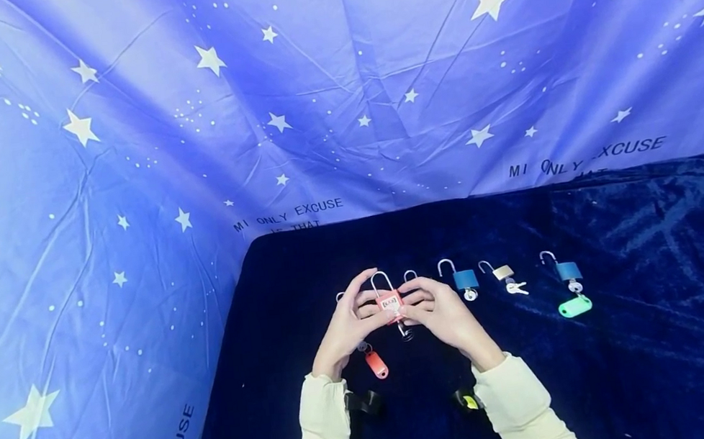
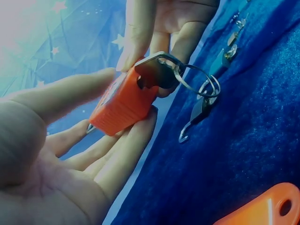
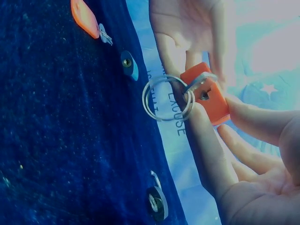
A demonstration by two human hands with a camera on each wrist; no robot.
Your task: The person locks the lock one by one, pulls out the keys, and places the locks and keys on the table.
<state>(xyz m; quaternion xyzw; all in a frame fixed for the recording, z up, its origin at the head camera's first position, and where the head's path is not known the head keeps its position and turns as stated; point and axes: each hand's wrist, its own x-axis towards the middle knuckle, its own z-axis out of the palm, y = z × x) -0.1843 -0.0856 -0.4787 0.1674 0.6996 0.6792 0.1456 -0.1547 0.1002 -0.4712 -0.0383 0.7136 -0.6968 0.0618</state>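
Observation:
Both hands hold a red padlock (image 1: 391, 302) up in front of the body, its steel shackle pointing away. The left hand (image 1: 344, 330) pinches one side of the padlock body, thumb on the labelled face and fingers behind. On the opposite side, the right hand (image 1: 446, 314) grips it between thumb and fingers. A key (image 2: 157, 63) sits at the keyhole end, with a metal split ring (image 3: 146, 104) hanging from it. Whether the shackle is locked cannot be told. Below the left hand lies an orange-red key tag (image 1: 377, 365), its lock mostly hidden by that hand.
To the right on the dark blue velvet cloth (image 1: 668, 357) lie a blue padlock (image 1: 466, 279), a brass-coloured padlock (image 1: 503, 272) with keys, and another blue padlock (image 1: 569, 271) with a green tag (image 1: 575, 306). Their shackles are open. A starry curtain (image 1: 324, 92) stands behind.

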